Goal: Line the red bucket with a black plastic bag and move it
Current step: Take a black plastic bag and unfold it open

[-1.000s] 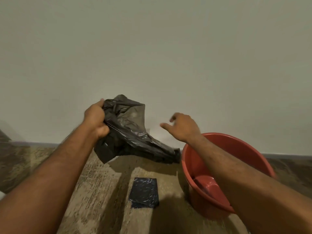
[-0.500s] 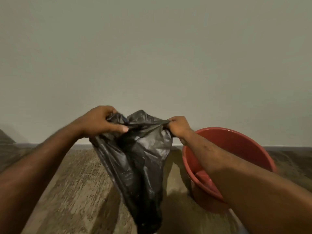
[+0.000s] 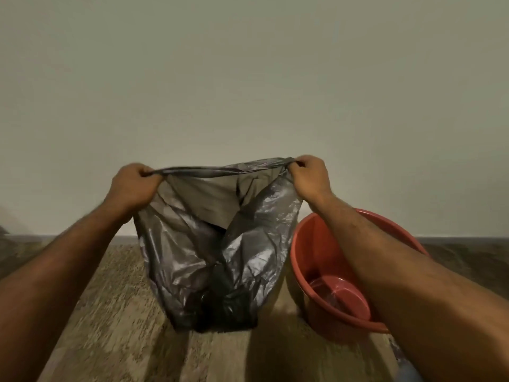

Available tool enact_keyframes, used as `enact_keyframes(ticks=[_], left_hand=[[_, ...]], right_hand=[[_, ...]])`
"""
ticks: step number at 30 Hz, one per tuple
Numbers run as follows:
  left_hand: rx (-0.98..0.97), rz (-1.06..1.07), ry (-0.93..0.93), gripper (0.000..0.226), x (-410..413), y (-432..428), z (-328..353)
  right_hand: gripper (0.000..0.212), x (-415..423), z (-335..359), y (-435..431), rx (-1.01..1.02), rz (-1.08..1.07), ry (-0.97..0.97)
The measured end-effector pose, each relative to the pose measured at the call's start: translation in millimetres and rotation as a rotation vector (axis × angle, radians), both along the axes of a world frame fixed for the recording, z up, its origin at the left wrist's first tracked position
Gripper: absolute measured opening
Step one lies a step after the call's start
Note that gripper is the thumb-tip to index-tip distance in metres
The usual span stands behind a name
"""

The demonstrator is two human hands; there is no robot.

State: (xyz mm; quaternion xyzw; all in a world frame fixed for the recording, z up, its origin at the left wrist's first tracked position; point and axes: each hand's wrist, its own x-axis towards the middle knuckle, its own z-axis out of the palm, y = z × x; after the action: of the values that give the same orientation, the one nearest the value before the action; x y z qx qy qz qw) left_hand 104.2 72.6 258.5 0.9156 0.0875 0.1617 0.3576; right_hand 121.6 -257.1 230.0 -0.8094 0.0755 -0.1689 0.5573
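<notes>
Hands hold a black plastic bag point(image 3: 217, 249) stretched open at mid-frame. Left hand point(image 3: 133, 187), at centre left, is clenched around one end of the bag's top edge; right hand point(image 3: 309, 179), just right of centre and a little higher, is clenched around the other end. Between the two fists the rim is pulled taut into a nearly straight band, and the mouth gapes below it, the far side of the film thin enough to look greyish against the pale wall point(image 3: 248, 78). Below the rim the bag hangs crumpled and glossy, its bottom reaching down to the lower middle of the frame over the speckled beige floor point(image 3: 115, 312). Whether it touches the floor cannot be told. At lower right stands the red bucket point(image 3: 303, 260), upright, unlined, just beside the bag's right side. The right forearm crosses over the bucket's rim and hides its right part. A dark skirting strip point(image 3: 462, 239) runs along the base of the wall.
</notes>
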Motion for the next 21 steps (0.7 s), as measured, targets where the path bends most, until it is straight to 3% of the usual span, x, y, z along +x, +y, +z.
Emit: enact_keyframes(ticks=[1,3,6,8,9,11,13,14,18,21], left_hand=[[-0.004,0.032,-0.077,0.032,1,-5,9],[-0.019,0.078,-0.245,0.041,3,-14,38],[-0.124,0.096,-0.661,0.026,2,-23,90],[-0.127,0.023,-0.883,0.026,-7,-33,110],[-0.06,-0.064,-0.893,0.025,-14,-41,110],[0.052,-0.205,-0.619,0.029,-23,-62,103],[0.082,-0.287,-0.278,0.034,-26,-76,94],[0.072,-0.306,-0.229,0.033,-26,-80,93],[-0.143,-0.328,-0.322,0.033,-27,-98,112],[-0.214,-0.384,-0.431,0.034,-36,-128,132]], right_hand=[[0.019,-1,12,-1,-0.125,0.025,-0.046],[0.019,-7,46,-4,-0.186,0.034,-0.154],[0.015,-26,101,-17,-0.151,-0.13,-0.628],[0.011,-40,121,-30,-0.199,-0.103,-0.86],[0.011,-45,123,-37,-0.294,-0.066,-0.807],[0.019,-50,117,-51,-0.537,-0.033,-0.481],[0.029,-53,105,-67,-0.564,-0.055,-0.3],[0.03,-55,104,-75,-0.537,-0.093,-0.3],[0.022,-67,126,-109,-0.327,-0.266,-0.376],[0.022,-79,151,-128,-0.322,-0.329,-0.447]])
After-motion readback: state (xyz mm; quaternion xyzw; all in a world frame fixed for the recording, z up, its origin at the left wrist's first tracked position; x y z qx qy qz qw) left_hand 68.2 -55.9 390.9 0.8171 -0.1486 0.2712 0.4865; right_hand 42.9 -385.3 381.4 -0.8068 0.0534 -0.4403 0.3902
